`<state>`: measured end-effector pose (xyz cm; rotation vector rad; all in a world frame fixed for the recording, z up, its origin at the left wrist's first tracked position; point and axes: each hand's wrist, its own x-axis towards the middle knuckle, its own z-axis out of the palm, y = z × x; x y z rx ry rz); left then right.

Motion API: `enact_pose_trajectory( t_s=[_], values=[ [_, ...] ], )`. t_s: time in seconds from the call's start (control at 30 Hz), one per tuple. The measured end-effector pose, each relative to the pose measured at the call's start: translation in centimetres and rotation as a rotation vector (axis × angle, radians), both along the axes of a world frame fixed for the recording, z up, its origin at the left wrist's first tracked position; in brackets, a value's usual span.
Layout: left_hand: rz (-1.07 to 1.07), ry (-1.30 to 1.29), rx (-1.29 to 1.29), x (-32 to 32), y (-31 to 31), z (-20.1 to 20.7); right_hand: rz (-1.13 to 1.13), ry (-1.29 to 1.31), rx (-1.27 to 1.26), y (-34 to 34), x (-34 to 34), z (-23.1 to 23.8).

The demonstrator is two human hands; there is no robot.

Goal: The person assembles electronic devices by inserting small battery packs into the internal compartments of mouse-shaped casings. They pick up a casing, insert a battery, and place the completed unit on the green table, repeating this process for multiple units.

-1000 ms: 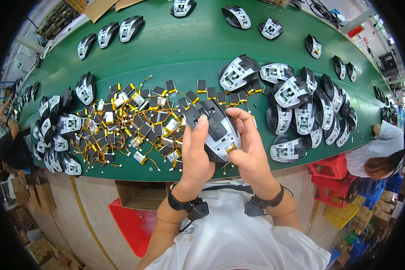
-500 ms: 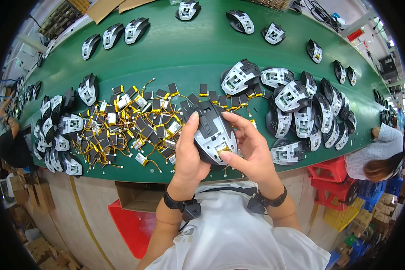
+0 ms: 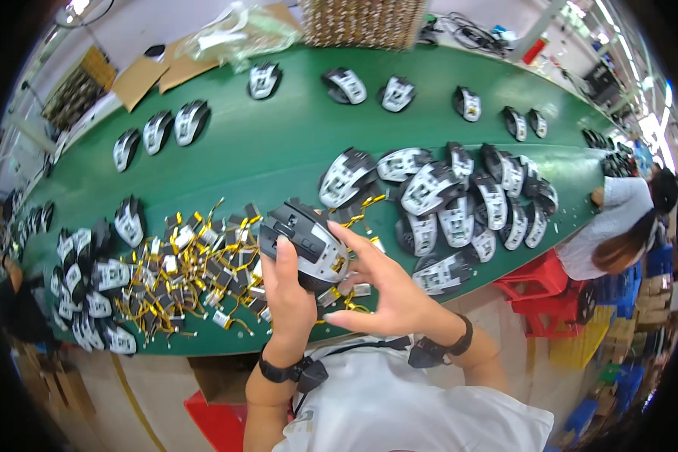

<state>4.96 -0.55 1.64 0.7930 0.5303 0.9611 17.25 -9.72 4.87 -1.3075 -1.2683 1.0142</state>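
Observation:
A black and silver computer mouse [image 3: 309, 245], its white-and-black underside up, is tilted above the near part of the bench. Wrapped round its left side is my left hand [image 3: 288, 301], with the thumb on the dark shell. A small yellow part shows in the opening near its right end. My right hand [image 3: 388, 290] is at the mouse's right side, fingers stretched out and thumb apart, the fingertips near or against its edge. Beneath and left of the mouse lies a heap of small batteries [image 3: 203, 260] with yellow tape and wires.
Mouse shells are piled at the right [image 3: 456, 218] and at the left [image 3: 83, 290] of the green bench [image 3: 271, 162]. Several more stand in a row farther back, before a woven basket [image 3: 361, 22]. A person [image 3: 610, 226] sits at the right by red stools [image 3: 535, 279].
My right thumb has come off the mouse and spread away. The mouse has turned and tilted in my left hand. The whole view has shifted, showing more of the bench's far side.

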Motion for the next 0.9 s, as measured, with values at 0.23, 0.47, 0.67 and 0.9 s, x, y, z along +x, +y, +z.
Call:
enact_pose_trajectory(
  t_s=[0.23,0.47,0.67,0.9],
  values=[
    [-0.180,0.242,0.343,1.2,0.9,3.0,-0.282,-0.762,0.125,6.6,10.1,3.5],
    [-0.202,0.200,0.221,-2.2,2.0,1.8,-0.754,-1.240,-0.615,10.5,30.9,-1.9],
    [-0.180,0.300,0.279,-4.3,2.5,2.4,-0.495,-1.403,-0.897,17.5,30.6,-0.3],
    [-0.105,0.257,0.273,-6.8,3.1,3.1,-0.511,-1.247,-0.825,24.4,27.7,-2.9]
  ],
)
